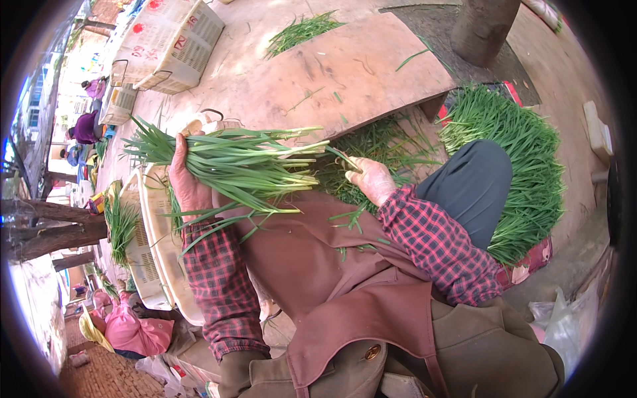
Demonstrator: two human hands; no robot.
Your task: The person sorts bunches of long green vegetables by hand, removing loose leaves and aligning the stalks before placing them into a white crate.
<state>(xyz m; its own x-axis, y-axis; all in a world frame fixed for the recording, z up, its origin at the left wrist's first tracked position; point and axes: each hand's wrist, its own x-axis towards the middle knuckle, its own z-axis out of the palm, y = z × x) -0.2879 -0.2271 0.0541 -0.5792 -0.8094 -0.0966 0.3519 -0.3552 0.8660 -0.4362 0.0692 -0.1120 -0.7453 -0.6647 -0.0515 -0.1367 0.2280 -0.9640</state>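
Note:
My left hand (pixel 188 174) is wrapped around a thick bunch of garlic chives (pixel 245 159), its leafy tips to the left and pale stem ends to the right. A few loose blades hang below it over my sleeve. At the stem ends, my right hand (pixel 371 179) is closed, pinching a thin yellowish-green blade (pixel 342 158) between thumb and fingers. Stray green bits lie on the brown apron (pixel 318 232) across my lap. To my right, a large pile of garlic chives (pixel 517 172) rests beside my bent knee.
Ahead stands a low wooden board (pixel 352 73), with loose trimmings (pixel 385 156) on the ground under its near edge. Pale plastic crates (pixel 156 225) stand at my left, another crate (pixel 172 46) farther off. A tree trunk (pixel 484 30) rises at the far right. People sit at the left, one in pink (pixel 136 325).

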